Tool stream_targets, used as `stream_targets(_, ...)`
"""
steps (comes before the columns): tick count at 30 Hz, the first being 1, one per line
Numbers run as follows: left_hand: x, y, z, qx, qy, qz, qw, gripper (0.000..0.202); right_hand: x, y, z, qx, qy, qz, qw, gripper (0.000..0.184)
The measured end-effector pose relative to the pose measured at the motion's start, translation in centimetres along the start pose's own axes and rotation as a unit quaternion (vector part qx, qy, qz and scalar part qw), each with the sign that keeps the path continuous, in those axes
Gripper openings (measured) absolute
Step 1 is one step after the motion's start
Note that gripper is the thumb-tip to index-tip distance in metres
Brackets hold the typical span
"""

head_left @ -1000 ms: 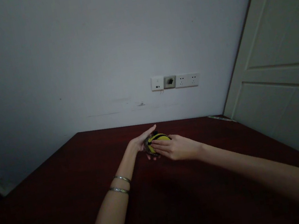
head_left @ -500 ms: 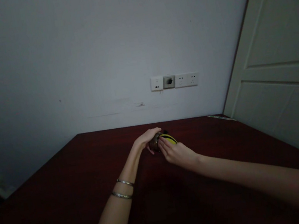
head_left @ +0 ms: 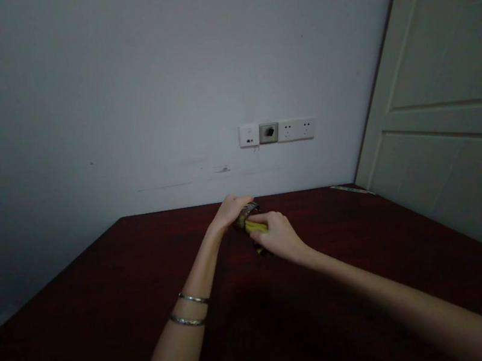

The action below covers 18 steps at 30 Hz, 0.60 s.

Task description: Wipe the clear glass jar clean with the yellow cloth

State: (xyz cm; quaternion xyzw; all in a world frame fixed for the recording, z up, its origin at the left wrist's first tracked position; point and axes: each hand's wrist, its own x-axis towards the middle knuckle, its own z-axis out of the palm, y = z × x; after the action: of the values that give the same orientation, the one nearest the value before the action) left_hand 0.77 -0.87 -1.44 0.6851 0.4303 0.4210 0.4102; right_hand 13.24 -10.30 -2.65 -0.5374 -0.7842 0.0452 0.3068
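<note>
A small yellow and black object (head_left: 252, 225) sits between both my hands above the dark red table (head_left: 108, 323). Its exact shape is mostly hidden by my fingers. My left hand (head_left: 231, 209) curls over its top and far side, with two thin bangles on that forearm. My right hand (head_left: 275, 236) wraps around its near side, fingers closed on it. The object is lifted slightly off the tabletop, near the table's far middle.
A white wall stands behind the table, with a row of sockets and a switch plate (head_left: 276, 132). A pale panelled door (head_left: 454, 110) fills the right side. A thin flat strip (head_left: 352, 188) lies at the table's far right corner.
Both hands have closed tighter around the yellow and black object and raised it a little. My left hand went from flat beside it to curled over it.
</note>
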Motion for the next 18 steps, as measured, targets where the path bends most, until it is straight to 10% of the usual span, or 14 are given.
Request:
stream_targets(3, 0.0, 0.2, -0.2, -0.047, -0.017, 0.04, 0.998, 0.03, 0.0, -0.4, 0.6, 0.335, 0.052, 0.1, 0.935, 0.032)
stream_targets(8, -0.6, 0.4, -0.3, -0.122, -0.054, 0.105, 0.985, 0.041, -0.4, -2.5, 0.7, 0.711, 0.118, 0.275, 0.637, 0.017)
stream_targets(10, -0.7, 0.2, -0.2, -0.157, -0.051, 0.133, 0.977, 0.046, -0.3, -3.2, 0.2, 0.748, 0.128, 0.335, 0.559, 0.009)
stream_targets(18, -0.6, -1.2, 0.2, -0.248, -0.02, 0.169, 0.954, 0.045, 0.0, -3.1, -1.6, 0.786, 0.089, 0.392, 0.47, 0.016)
